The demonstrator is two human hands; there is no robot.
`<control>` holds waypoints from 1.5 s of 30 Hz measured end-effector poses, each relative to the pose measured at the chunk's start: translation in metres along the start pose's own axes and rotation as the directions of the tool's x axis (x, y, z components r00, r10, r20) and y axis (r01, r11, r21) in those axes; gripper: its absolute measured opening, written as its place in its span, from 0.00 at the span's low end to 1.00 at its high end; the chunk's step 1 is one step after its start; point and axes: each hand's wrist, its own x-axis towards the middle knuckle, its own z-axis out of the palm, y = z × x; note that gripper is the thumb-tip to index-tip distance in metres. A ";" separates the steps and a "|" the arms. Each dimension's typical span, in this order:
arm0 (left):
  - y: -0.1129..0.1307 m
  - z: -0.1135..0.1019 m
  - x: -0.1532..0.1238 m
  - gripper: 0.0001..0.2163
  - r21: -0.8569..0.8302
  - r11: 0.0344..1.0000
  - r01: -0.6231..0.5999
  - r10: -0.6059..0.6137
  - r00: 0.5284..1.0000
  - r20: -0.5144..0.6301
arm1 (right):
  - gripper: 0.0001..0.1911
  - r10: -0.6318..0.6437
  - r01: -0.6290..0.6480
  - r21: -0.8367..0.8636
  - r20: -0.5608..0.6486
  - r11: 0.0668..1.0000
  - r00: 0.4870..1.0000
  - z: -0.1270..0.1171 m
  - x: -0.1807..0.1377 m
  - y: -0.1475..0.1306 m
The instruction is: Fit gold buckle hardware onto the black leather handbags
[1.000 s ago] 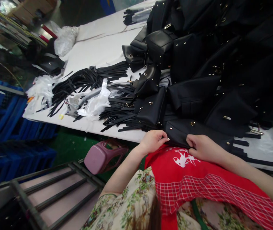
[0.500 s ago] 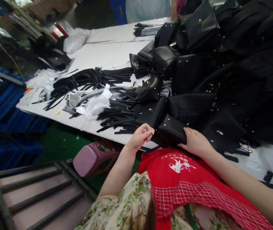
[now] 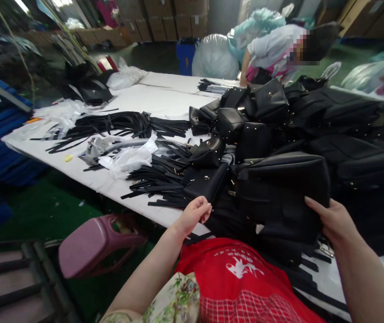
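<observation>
nearest, the right hand (image 3: 335, 220) clasps the edge of a large black leather handbag (image 3: 281, 193) tipped up at the near edge of the white desk (image 3: 165, 96). the left hand (image 3: 194, 214), fingers loosely curled and holding nothing, hovers beside a small black pouch (image 3: 204, 185). beyond lie loose black leather straps (image 3: 124, 125), then a co-worker (image 3: 272, 45) bent over.

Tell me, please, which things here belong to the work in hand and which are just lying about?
In hand: right hand gripping black bag; left hand loosely curled beside small pouch.
Lying about: strap bundle, white wrapping, pink stool, blue bin.
</observation>
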 end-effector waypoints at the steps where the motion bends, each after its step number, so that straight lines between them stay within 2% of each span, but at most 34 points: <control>1: 0.001 0.001 0.001 0.18 0.009 1.000 -0.014 0.014 1.000 0.009 | 0.20 -0.012 0.013 0.110 -0.015 0.994 1.000 0.001 0.001 0.007; 5: 0.006 0.006 0.008 0.17 0.070 0.997 -0.042 0.040 0.999 0.036 | 0.23 0.027 -0.007 0.400 -0.044 0.916 0.999 0.012 0.005 0.045; 8: 0.014 0.009 0.013 0.16 0.105 0.994 -0.026 0.017 0.996 0.087 | 0.17 0.103 -0.072 0.524 -0.029 0.849 0.994 0.018 0.005 0.065; 11: 0.023 0.017 0.019 0.15 0.140 0.990 -0.023 0.008 0.995 0.104 | 0.12 0.131 -0.089 0.570 -0.033 0.817 0.991 0.021 0.004 0.069; 15: 0.034 0.039 0.030 0.19 0.121 0.991 -0.052 0.042 0.996 0.081 | 0.08 0.146 -0.087 0.603 -0.049 0.793 0.988 0.022 0.005 0.067; 20: 0.049 0.067 0.046 0.23 0.070 0.994 -0.081 0.065 0.978 0.199 | 0.10 0.208 -0.163 0.590 -0.008 0.791 0.978 0.025 -0.003 0.067; 22: 0.054 0.072 0.047 0.21 0.121 0.983 -0.140 0.116 0.976 0.183 | 0.11 0.259 -0.231 0.520 0.019 0.823 0.966 0.026 -0.007 0.063; 23: 0.056 0.073 0.045 0.20 0.191 0.964 -0.185 0.152 0.973 0.173 | 0.11 0.278 -0.268 0.433 0.040 0.861 0.960 0.026 -0.009 0.059; 25: 0.057 0.075 0.037 0.20 0.383 0.883 -0.270 0.204 0.957 0.205 | 0.14 0.252 -0.256 0.068 0.060 0.964 0.966 0.024 -0.012 0.049; 26: 0.056 0.075 0.031 0.20 0.466 0.834 -0.296 0.199 0.948 0.247 | 0.16 0.223 -0.212 -0.149 0.064 0.966 0.973 0.023 -0.014 0.043; 27: 0.054 0.075 0.024 0.20 0.527 0.795 -0.302 0.167 0.943 0.288 | 0.17 0.154 -0.128 -0.380 0.038 0.916 0.987 0.021 -0.018 0.036; 29: 0.049 0.076 0.011 0.20 0.592 0.768 -0.244 0.066 0.950 0.306 | 0.19 0.072 -0.077 -0.512 -0.029 0.856 0.997 0.021 -0.032 0.023; 30: 0.045 0.076 0.005 0.20 0.604 0.775 -0.188 0.008 0.957 0.289 | 0.22 -0.015 -0.001 -0.542 -0.025 0.840 1.000 0.024 -0.043 0.016; 31: 0.041 0.076 -0.001 0.21 0.600 0.790 -0.125 -0.051 0.962 0.267 | 0.25 -0.212 0.228 -0.617 0.100 0.753 0.972 0.029 -0.056 0.010; 32: 0.037 0.076 -0.005 0.21 0.584 0.810 -0.059 -0.108 0.963 0.248 | 0.27 -0.326 0.459 -0.605 0.323 0.651 0.889 0.036 -0.071 0.005; 33: 0.034 0.076 -0.010 0.21 0.562 0.827 -0.001 -0.157 0.960 0.232 | 0.31 -0.349 0.626 -0.536 0.533 0.566 0.771 0.046 -0.086 0.000; 34: 0.032 0.076 -0.013 0.21 0.540 0.840 0.043 -0.191 0.956 0.220 | 0.34 -0.368 0.724 -0.485 0.638 0.491 0.677 0.056 -0.099 -0.002; 35: 0.030 0.076 -0.016 0.21 0.529 0.846 0.070 -0.212 0.954 0.212 | 0.35 -0.402 0.767 -0.476 0.660 0.430 0.635 0.067 -0.111 -0.002; 38: 0.032 0.073 -0.022 0.21 0.599 0.800 0.046 -0.218 0.952 0.217 | 0.22 -0.509 0.775 -0.543 0.591 0.323 0.626 0.091 -0.129 0.009; 40: 0.037 0.071 -0.025 0.21 0.695 0.719 -0.034 -0.228 0.932 0.282 | 0.17 -0.535 0.799 -0.531 0.605 0.281 0.590 0.095 -0.128 0.019; 43: 0.044 0.068 -0.027 0.19 0.790 0.586 -0.181 -0.236 0.894 0.380 | 0.17 -0.545 0.863 -0.433 0.672 0.260 0.502 0.089 -0.121 0.028; 45: 0.046 0.068 -0.028 0.14 0.812 0.538 -0.227 -0.205 0.899 0.387 | 0.16 -0.566 0.873 -0.389 0.666 0.294 0.487 0.084 -0.119 0.030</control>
